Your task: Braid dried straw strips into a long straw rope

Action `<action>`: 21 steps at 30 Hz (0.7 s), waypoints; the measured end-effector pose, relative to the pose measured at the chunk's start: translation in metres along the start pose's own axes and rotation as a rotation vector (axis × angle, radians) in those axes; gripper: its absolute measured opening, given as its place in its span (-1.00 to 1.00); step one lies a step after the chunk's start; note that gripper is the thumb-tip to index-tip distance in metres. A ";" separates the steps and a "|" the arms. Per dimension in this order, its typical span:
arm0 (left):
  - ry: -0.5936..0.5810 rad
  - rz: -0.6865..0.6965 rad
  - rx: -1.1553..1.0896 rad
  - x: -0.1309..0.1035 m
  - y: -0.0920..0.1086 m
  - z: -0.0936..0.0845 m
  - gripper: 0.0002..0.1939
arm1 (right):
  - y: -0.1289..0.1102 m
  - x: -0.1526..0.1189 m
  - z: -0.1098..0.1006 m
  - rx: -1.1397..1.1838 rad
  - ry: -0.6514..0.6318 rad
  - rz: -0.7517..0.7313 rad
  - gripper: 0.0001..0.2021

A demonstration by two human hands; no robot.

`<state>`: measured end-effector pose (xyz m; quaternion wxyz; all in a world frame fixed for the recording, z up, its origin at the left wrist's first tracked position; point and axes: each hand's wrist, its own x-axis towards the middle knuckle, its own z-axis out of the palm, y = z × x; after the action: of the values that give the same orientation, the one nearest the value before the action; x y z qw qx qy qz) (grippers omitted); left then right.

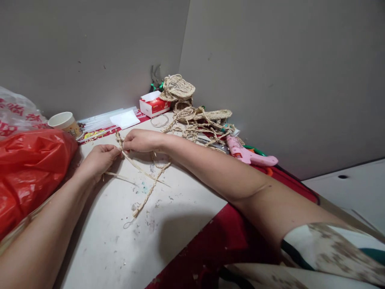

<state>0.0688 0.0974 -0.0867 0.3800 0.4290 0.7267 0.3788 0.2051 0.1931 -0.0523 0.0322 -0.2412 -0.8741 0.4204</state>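
Left hand [100, 160] and right hand [141, 140] meet on a braid [118, 138]

The braid is at the fingertips, above the far part of a pale, stained board [99, 245]. The left thumb and fingers are closed in a pinch on its lower end. The right fingers are bent and pinch it just beside them, from the other side; their exact hold is partly hidden. A loose strand [138, 167] slants down from the pinch toward the right, and a shorter strand [122, 177] sticks out below the left hand.

A plaited cord [150, 190] curves over the board below the right wrist, with a thin loop [128, 225] at its near end. Whether it joins the braid cannot be told.

Beyond the right forearm lie a heap of cords [207, 116] and a pink glue gun [249, 154]. A tissue box [154, 106] stands near the wall, left of the heap, with pliers [156, 76] behind it. Farther left are white paper [125, 119], clear sticks [100, 120] and a cup [64, 121]. A red bag [33, 168] bulges beside the left forearm.
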 end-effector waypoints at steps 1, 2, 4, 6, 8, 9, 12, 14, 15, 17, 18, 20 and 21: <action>-0.005 -0.005 -0.038 -0.001 0.001 0.000 -0.79 | -0.002 -0.001 0.003 0.086 -0.023 0.019 -0.84; -0.014 -0.015 -0.079 -0.002 0.003 0.001 -0.81 | -0.004 -0.003 0.007 0.162 -0.045 0.038 -0.83; -0.042 -0.040 -0.156 -0.004 0.007 0.001 -0.81 | -0.009 -0.008 0.016 0.244 -0.066 0.077 -0.82; -0.077 -0.061 -0.225 -0.006 0.010 0.001 -0.75 | -0.014 -0.013 0.023 0.234 -0.051 0.089 -0.83; -0.100 -0.071 -0.286 -0.007 0.011 0.000 -0.69 | -0.018 -0.016 0.028 0.131 -0.033 0.075 -0.81; -0.104 -0.071 -0.310 -0.007 0.011 0.000 -0.65 | -0.020 -0.017 0.029 0.044 -0.014 0.061 -0.80; -0.132 -0.071 -0.372 -0.007 0.009 -0.002 -0.67 | -0.024 -0.018 0.030 -0.282 0.100 0.020 -0.83; -0.159 -0.075 -0.416 -0.006 0.008 -0.003 -0.73 | -0.026 -0.022 0.026 -0.434 0.107 -0.030 -0.86; -0.171 -0.078 -0.437 -0.006 0.007 -0.004 -0.74 | -0.027 -0.025 0.022 -0.471 0.049 -0.070 -0.87; -0.172 -0.079 -0.464 -0.007 0.007 -0.007 -0.70 | -0.028 -0.031 0.010 -0.437 -0.157 -0.151 -0.84; -0.166 -0.083 -0.469 -0.007 0.007 -0.008 -0.68 | -0.027 -0.033 0.003 -0.377 -0.249 -0.171 -0.82; -0.148 -0.095 -0.460 -0.008 0.009 -0.009 -0.69 | -0.025 -0.034 -0.011 -0.230 -0.269 -0.149 -0.78; -0.142 -0.101 -0.453 -0.009 0.010 -0.009 -0.72 | -0.023 -0.033 -0.017 -0.168 -0.174 -0.119 -0.76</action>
<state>0.0669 0.0909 -0.0719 0.5349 0.3215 0.6151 0.4818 0.2291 0.1782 -0.0197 -0.0389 -0.1534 -0.9185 0.3625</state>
